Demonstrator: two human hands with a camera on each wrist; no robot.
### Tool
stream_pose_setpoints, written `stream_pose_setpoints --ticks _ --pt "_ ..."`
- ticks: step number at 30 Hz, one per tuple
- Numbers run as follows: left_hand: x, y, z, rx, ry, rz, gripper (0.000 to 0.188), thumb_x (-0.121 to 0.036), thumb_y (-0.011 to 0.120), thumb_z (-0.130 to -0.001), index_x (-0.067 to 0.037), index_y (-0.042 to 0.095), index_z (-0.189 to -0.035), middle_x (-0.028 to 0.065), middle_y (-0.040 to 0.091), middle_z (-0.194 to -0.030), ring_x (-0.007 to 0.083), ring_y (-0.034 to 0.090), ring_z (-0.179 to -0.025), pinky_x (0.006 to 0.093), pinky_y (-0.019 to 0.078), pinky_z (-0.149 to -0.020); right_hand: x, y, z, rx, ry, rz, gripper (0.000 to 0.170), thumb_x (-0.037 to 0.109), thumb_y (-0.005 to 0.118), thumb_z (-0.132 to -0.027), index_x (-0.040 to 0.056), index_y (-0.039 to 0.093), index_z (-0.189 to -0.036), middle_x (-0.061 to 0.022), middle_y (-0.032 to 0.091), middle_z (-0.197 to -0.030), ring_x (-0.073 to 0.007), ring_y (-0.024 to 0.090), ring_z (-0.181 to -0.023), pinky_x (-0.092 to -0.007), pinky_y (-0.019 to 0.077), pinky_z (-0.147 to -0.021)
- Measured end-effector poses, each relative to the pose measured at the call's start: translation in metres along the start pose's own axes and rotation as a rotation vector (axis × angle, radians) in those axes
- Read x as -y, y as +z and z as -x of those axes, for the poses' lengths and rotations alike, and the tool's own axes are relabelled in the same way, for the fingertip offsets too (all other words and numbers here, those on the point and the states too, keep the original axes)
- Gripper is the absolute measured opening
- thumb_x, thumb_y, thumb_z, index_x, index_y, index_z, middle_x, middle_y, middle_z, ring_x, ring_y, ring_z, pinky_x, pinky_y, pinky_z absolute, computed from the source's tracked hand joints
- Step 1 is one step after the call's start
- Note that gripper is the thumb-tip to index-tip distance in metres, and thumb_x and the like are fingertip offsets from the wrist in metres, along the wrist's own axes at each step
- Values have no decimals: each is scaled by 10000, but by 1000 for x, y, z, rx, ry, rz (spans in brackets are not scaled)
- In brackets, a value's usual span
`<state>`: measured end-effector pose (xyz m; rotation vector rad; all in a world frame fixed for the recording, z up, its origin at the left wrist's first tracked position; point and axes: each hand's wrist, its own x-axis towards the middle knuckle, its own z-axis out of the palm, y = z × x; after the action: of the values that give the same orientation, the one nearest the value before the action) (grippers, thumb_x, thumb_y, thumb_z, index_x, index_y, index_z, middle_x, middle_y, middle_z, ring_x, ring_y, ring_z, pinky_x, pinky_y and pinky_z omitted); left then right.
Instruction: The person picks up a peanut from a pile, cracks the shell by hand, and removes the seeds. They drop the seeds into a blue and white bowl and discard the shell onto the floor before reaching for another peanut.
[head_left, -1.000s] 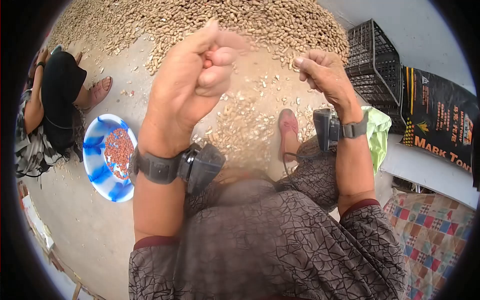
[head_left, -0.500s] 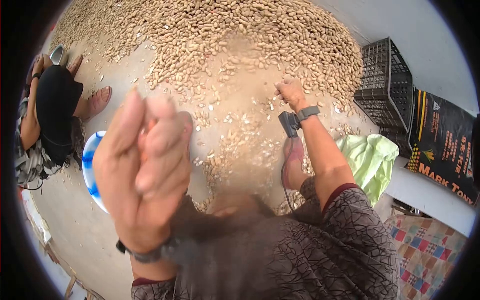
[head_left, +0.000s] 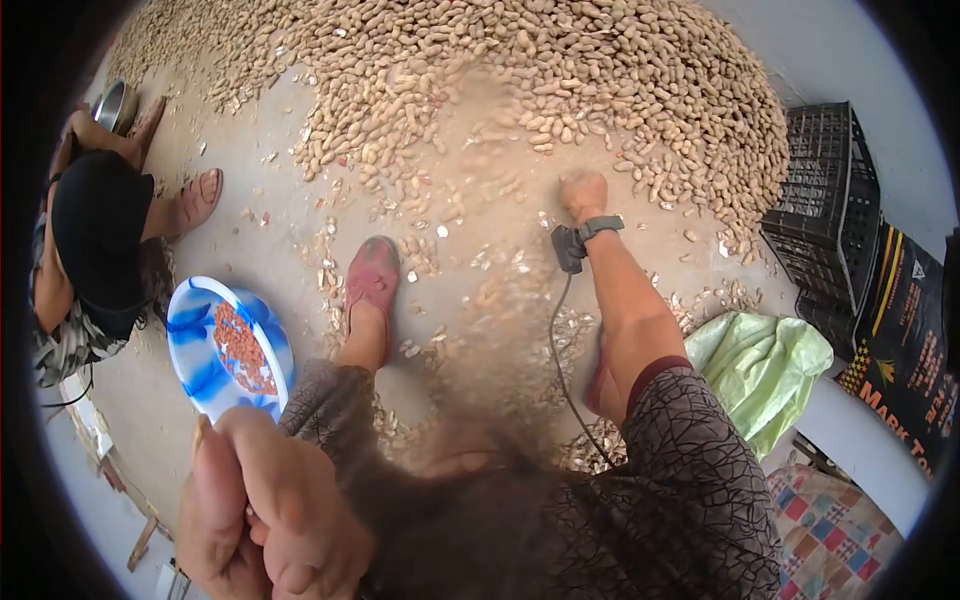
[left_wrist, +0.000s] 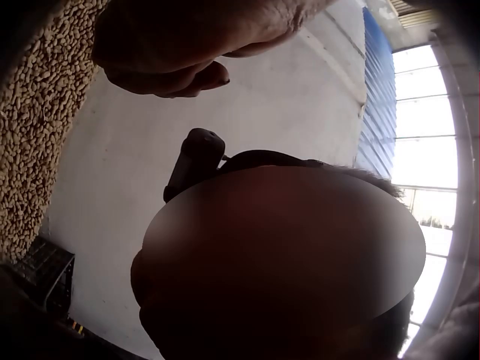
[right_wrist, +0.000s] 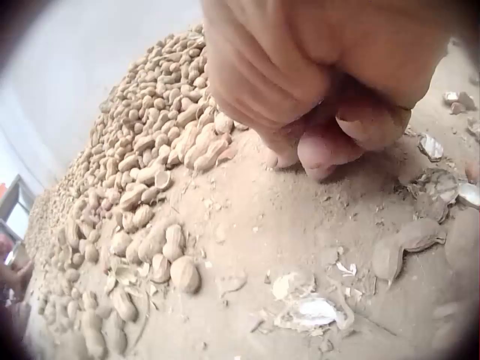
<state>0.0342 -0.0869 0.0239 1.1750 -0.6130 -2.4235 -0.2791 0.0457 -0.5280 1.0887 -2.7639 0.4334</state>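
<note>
My left hand [head_left: 290, 510] is raised near the head camera, fingers curled round a few small pinkish peanut kernels [head_left: 257, 528]. In the left wrist view it shows only as a dark curled hand at the top. Down at the floor, my right hand [right_wrist: 322, 67] has its fingers curled inward with the fingertips right at the dusty ground, beside the edge of a big heap of unshelled peanuts [head_left: 620, 90]. No object shows between those fingers; the inside of the palm is hidden. Loose peanuts [right_wrist: 185, 274] and broken shells [right_wrist: 311, 311] lie around this hand.
A blue-and-white basin [head_left: 190, 370] with red kernels [head_left: 240, 345] stands at the left. Beyond it another person [head_left: 100, 235] sits by a metal bowl [head_left: 116, 105]. On the right are a black crate [head_left: 825, 200], a green sack [head_left: 765, 370] and a black printed bag [head_left: 905, 350].
My left hand has come down and back toward the body, still curled. From a raised position, my right hand has gone down to the floor by the peanut heap. The head view has shifted.
</note>
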Motion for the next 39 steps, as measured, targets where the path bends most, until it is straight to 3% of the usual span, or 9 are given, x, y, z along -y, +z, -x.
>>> stream_pose_setpoints --ticks 3,11,13,15,18,27,31,37,39 --pt "0 -8 5 18 13 -39 377 -262 155 -1008 -16 370 -821 63 429 -564 54 268 -278 201 231 -252 22 -50 -19 396 487 -348 397 327 528 -852 -10 644 -677 -120 601 -539 -232 592 -486 -340 476 -542" --pt "4 -11 5 170 -51 -136 370 -261 172 -1008 -11 382 -832 47 403 -556 59 265 -287 202 230 -261 3 -26 -22 363 442 -237 353 271 531 -835 -22 628 -665 -118 595 -529 -212 585 -479 -351 461 -516" --pt "4 -2 7 -20 -64 -36 353 -258 190 -1008 -23 387 -833 37 405 -559 52 269 -287 195 232 -261 9 -36 -24 329 407 -260 334 240 537 -827 -33 613 -650 -106 591 -528 -202 570 -462 -355 448 -478" --pt "4 -7 7 55 -61 -18 345 -261 205 -1007 -25 391 -837 30 405 -559 46 270 -287 190 235 -262 31 -80 -31 591 449 -621 252 187 533 -830 -1 590 -673 -54 576 -551 -135 512 -427 -296 386 -378" --pt "9 -4 8 78 -55 37 345 -267 234 -1006 -24 406 -830 19 408 -566 36 273 -290 182 240 -264 97 -192 -48 555 568 -1219 152 156 546 -845 50 568 -739 -13 558 -588 -63 451 -413 -211 313 -333" --pt "31 -19 -1 147 -116 -10 390 -368 436 -946 -21 591 -863 -46 446 -615 39 395 -514 141 300 -448 232 -473 -48 507 -56 -1397 139 171 602 -847 62 599 -760 30 550 -594 -1 426 -454 -154 300 -385" --pt "37 -9 -1 192 -65 16 471 -382 339 -971 15 562 -852 79 551 -693 64 403 -445 154 280 -334 257 -529 -26 618 -241 -1272 149 152 615 -834 34 614 -743 16 579 -614 -22 487 -500 -170 362 -433" --pt "44 -5 -6 348 -81 -5 427 -386 399 -956 -15 557 -816 59 548 -673 64 420 -451 141 286 -339 252 -553 -14 471 -173 -1001 203 187 571 -869 21 604 -756 -13 590 -627 -41 498 -498 -181 367 -438" --pt "46 -1 -5 338 30 -120 350 -325 464 -943 -11 561 -822 46 545 -679 55 418 -454 143 281 -339 245 -562 -12 505 121 -1312 268 242 534 -897 22 603 -761 -20 578 -600 -50 469 -463 -180 354 -422"
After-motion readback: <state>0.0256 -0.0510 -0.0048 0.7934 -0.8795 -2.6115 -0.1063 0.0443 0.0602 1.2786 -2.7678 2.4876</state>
